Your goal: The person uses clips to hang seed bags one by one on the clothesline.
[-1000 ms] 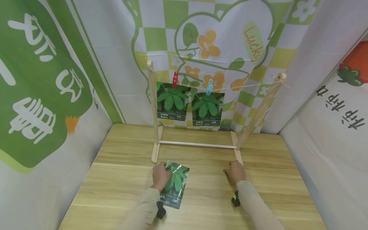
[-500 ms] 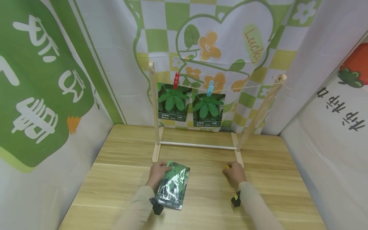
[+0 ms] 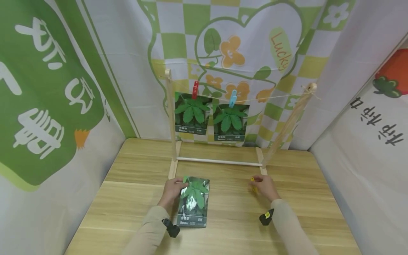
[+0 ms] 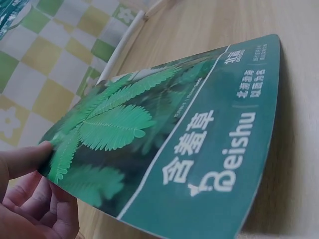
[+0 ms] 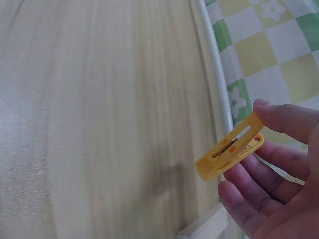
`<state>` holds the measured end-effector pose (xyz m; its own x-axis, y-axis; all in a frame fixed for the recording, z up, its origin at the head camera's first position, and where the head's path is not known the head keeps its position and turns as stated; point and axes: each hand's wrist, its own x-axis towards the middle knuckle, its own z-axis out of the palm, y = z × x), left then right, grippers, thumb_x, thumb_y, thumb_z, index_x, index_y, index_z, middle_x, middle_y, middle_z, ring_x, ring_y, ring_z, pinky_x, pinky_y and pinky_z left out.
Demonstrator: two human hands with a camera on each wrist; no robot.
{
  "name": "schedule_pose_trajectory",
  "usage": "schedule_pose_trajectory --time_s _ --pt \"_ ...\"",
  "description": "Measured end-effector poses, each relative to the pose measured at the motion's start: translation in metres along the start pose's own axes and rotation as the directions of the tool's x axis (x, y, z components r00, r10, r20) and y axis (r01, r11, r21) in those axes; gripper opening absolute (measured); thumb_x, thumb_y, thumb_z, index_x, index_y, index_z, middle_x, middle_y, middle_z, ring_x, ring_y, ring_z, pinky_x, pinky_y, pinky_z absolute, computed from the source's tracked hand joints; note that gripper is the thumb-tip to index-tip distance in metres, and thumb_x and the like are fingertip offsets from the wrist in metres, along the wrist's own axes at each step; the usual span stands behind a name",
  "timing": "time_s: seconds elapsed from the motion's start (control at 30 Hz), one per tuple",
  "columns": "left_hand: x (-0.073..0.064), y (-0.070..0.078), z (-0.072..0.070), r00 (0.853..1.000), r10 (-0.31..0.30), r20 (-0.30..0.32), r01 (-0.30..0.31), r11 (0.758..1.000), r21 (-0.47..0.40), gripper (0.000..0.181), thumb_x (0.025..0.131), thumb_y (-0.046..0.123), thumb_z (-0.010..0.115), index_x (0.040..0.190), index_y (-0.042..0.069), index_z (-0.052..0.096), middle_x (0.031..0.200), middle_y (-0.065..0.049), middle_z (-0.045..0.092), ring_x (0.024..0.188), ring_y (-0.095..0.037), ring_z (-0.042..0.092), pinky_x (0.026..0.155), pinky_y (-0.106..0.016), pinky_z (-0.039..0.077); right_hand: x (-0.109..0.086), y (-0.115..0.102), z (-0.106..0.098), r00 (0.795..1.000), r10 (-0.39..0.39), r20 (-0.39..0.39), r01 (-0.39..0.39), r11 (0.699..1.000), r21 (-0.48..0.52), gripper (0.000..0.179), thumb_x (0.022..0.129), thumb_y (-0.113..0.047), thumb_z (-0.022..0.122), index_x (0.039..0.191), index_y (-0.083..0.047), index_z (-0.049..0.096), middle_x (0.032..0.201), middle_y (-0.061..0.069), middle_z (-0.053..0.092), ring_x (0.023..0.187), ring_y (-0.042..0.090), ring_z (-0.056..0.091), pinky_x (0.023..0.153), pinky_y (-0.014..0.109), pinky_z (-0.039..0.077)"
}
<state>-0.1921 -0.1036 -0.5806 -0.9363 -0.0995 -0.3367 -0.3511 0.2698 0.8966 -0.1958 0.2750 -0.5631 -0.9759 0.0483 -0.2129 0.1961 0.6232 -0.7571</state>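
My left hand (image 3: 172,191) pinches a green seed packet (image 3: 193,203) by its upper left edge, thumb on the printed face. In the left wrist view the packet (image 4: 164,144) shows a fern-like leaf and the word Beishu, tilted above the table. Over to the right, my right hand (image 3: 266,187) holds a yellow clothespin (image 3: 253,184) near the rack's right foot. The right wrist view shows that clothespin (image 5: 232,149) pinched at its handle end between thumb and fingers, its tip pointing away from the palm.
A wooden rack (image 3: 172,117) with a string stands at the table's back. Two similar packets hang from it, one by a red clothespin (image 3: 195,90), the other by a light blue clothespin (image 3: 233,98). A white rod (image 3: 220,161) joins its feet on the wooden table (image 3: 127,198).
The packet has turned more upright and faces me more squarely, with my left hand shifted to its left edge. My right hand has moved slightly right, and more of the yellow clothespin shows.
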Motion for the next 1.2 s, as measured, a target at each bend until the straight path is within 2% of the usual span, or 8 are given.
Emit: schedule_pose_trajectory --time_s 0.13,0.27,0.43,0.7,0.87,1.0,1.2 --pt "0.000 0.003 0.001 1.000 0.002 0.000 -0.002 0.999 -0.035 0.034 0.087 0.015 0.070 0.115 -0.005 0.064 0.108 -0.021 0.070 0.095 -0.033 0.067 0.075 -0.033 0.056 -0.001 -0.005 -0.006 1.000 0.001 0.004 -0.001 1.000 0.022 0.042 0.091 -0.017 0.067 0.125 0.006 0.060 0.118 0.024 0.064 0.108 0.035 0.062 0.088 0.042 0.055" --pt "-0.001 0.006 0.000 1.000 0.008 0.000 -0.007 0.998 -0.068 0.033 0.087 0.013 0.070 0.114 -0.005 0.065 0.103 -0.020 0.072 0.082 -0.023 0.068 0.068 -0.028 0.055 -0.002 -0.011 -0.012 1.000 -0.005 0.003 0.005 1.000 0.027 0.045 0.091 -0.020 0.066 0.127 0.006 0.058 0.120 0.024 0.063 0.110 0.036 0.061 0.088 0.042 0.054" --pt "-0.001 0.008 -0.001 1.000 -0.002 0.006 0.003 0.995 -0.099 0.031 0.087 0.014 0.070 0.112 -0.004 0.065 0.096 -0.012 0.074 0.073 -0.010 0.062 0.064 -0.023 0.050 -0.001 -0.018 -0.015 1.000 -0.018 -0.011 0.019 0.999 0.049 0.045 0.092 -0.020 0.066 0.128 0.005 0.057 0.121 0.024 0.062 0.112 0.036 0.061 0.088 0.041 0.055" --pt "-0.003 0.015 -0.002 1.000 -0.004 0.018 0.007 0.987 -0.158 0.033 0.087 0.012 0.070 0.113 -0.007 0.063 0.084 -0.004 0.071 0.067 -0.009 0.057 0.061 -0.023 0.048 0.001 -0.028 -0.020 0.999 -0.026 -0.045 0.029 0.997 0.078 0.042 0.092 -0.017 0.066 0.127 0.005 0.058 0.120 0.025 0.062 0.112 0.037 0.061 0.086 0.037 0.054" --pt "-0.005 0.021 -0.002 1.000 0.004 0.017 0.000 0.981 -0.191 0.035 0.087 0.011 0.070 0.115 -0.008 0.062 0.083 -0.003 0.066 0.066 -0.010 0.055 0.061 -0.024 0.047 0.002 -0.034 -0.025 0.996 -0.056 -0.067 0.061 0.995 0.082 0.040 0.092 -0.017 0.066 0.125 0.005 0.060 0.118 0.024 0.064 0.110 0.035 0.062 0.091 0.040 0.053" --pt "-0.005 0.024 -0.001 1.000 0.009 0.018 -0.005 0.975 -0.223 0.034 0.087 0.010 0.070 0.113 -0.009 0.061 0.081 -0.002 0.066 0.067 -0.008 0.054 0.061 -0.024 0.047 0.001 -0.039 -0.028 0.994 -0.066 -0.083 0.074 0.993 0.091 0.041 0.092 -0.017 0.067 0.126 0.005 0.060 0.117 0.023 0.065 0.107 0.031 0.062 0.091 0.038 0.052" --pt "-0.005 0.028 0.000 1.000 0.010 0.011 -0.007 0.970 -0.242 0.031 0.087 0.009 0.069 0.111 -0.008 0.062 0.081 -0.001 0.064 0.066 -0.009 0.055 0.063 -0.025 0.049 -0.005 -0.048 -0.034 0.996 -0.056 -0.071 0.064 0.991 0.116 0.045 0.093 -0.018 0.065 0.131 0.005 0.056 0.123 0.023 0.063 0.110 0.031 0.061 0.095 0.039 0.051"
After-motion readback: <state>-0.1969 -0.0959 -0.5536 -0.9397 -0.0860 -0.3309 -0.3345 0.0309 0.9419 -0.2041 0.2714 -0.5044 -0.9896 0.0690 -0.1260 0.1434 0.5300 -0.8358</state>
